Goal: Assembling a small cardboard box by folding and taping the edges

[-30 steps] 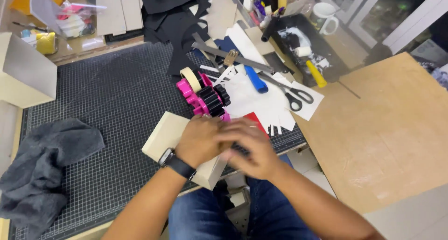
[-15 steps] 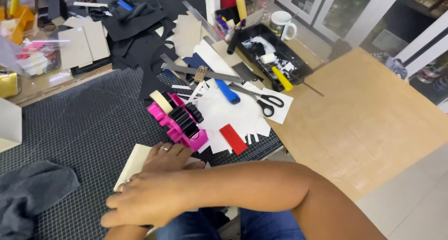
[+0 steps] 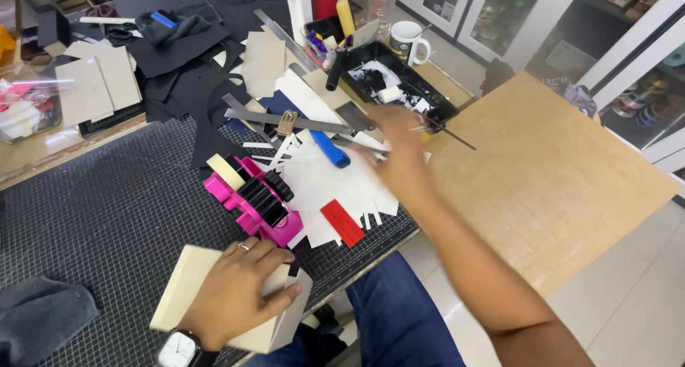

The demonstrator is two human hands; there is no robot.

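Note:
My left hand [image 3: 232,296], with a ring and a wristwatch, lies flat on a beige cardboard box [image 3: 182,285] at the near edge of the gridded cutting mat [image 3: 107,203]. A pink tape dispenser [image 3: 260,206] stands just beyond its fingers. My right hand [image 3: 396,142] is stretched out and blurred, fingers apart, over white paper scraps [image 3: 335,181] near the front edge of a black tray [image 3: 435,103]. Nothing shows in that hand. A blue-handled tool [image 3: 330,149] and a red strip [image 3: 342,223] lie on the paper to its left.
A metal ruler [image 3: 285,119] lies behind the paper. A white mug [image 3: 408,40] stands beyond the tray. Black and beige card pieces [image 3: 107,82] cover the far left. A grey cloth [image 3: 43,317] sits at the near left, a wooden board [image 3: 556,174] to the right.
My right hand left the cardboard box and swung out to the right toward the black tray. My left hand stays on the box. The view has shifted.

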